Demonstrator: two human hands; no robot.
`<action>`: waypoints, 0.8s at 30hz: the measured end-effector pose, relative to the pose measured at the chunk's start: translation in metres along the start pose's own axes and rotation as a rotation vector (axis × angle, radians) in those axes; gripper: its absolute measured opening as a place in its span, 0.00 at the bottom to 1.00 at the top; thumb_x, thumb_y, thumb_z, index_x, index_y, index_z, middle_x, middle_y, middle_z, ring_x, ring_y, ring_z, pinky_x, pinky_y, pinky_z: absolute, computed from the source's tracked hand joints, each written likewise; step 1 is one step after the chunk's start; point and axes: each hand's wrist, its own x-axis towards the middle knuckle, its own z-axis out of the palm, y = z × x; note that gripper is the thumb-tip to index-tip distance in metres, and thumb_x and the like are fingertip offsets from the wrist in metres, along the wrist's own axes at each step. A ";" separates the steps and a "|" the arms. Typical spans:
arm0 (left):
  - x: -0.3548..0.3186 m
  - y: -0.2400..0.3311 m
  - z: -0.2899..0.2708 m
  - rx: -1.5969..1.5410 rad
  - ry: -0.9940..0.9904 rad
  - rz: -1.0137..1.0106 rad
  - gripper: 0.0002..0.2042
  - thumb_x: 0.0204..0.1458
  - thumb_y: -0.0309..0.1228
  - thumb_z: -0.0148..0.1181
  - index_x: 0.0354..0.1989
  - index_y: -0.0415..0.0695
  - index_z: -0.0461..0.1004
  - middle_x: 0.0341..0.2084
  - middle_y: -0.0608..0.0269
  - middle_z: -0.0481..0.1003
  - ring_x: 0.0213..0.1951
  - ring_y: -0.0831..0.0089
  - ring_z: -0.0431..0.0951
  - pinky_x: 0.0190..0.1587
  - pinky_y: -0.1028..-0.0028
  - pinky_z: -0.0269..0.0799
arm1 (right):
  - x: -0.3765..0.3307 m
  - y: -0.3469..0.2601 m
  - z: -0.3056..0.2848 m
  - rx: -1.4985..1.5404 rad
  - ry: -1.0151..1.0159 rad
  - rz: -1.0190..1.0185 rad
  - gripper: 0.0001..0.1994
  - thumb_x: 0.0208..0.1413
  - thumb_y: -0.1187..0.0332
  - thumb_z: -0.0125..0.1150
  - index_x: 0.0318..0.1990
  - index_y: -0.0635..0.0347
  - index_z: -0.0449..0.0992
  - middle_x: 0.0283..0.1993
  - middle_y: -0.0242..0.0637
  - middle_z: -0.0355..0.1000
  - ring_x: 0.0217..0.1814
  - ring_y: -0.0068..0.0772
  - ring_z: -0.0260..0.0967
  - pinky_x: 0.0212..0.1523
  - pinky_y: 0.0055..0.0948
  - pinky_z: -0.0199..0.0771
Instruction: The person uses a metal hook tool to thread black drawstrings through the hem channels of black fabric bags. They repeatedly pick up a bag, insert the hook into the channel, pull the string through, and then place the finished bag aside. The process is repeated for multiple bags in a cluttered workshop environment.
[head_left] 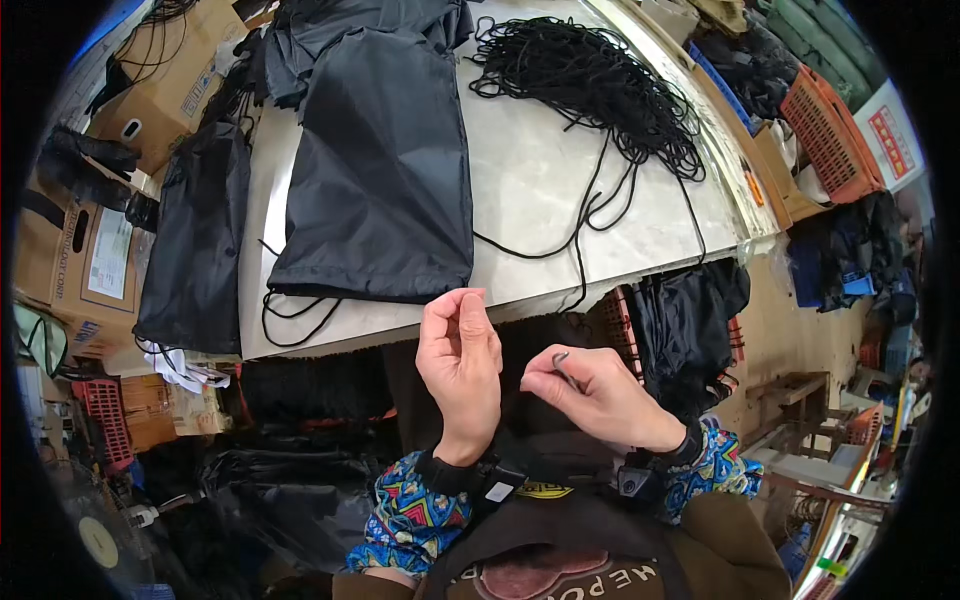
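A black fabric drawstring bag [385, 190] lies flat on the pale table, its hemmed mouth toward me. A loop of black cord [310, 338] hangs from the hem's left end. At the right corner of that hem, my left hand [462, 365] is closed in a pinch, its fingertips against the bag; any cord end between them is too small to see. My right hand [605, 400] is held to the right, below the table edge. Its curled fingers grip a thin, dark grey, bent piece [565, 368], whose kind I cannot make out.
A tangled heap of black cords [590, 90] sits on the table [530, 200], with strands trailing toward its front edge. More black bags [195, 240] hang at the left. Cardboard boxes [105, 265] stand further left, an orange basket [825, 135] at the far right.
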 end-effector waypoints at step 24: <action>0.046 0.015 -0.044 -0.504 -0.151 -0.627 0.08 0.58 0.30 0.52 0.37 0.38 0.71 0.19 0.72 0.64 0.15 0.87 0.54 0.14 0.84 0.47 | 0.015 -0.009 -0.019 0.434 0.407 -0.151 0.12 0.62 0.75 0.49 0.50 0.64 0.74 0.25 0.29 0.69 0.19 0.14 0.57 0.19 0.15 0.56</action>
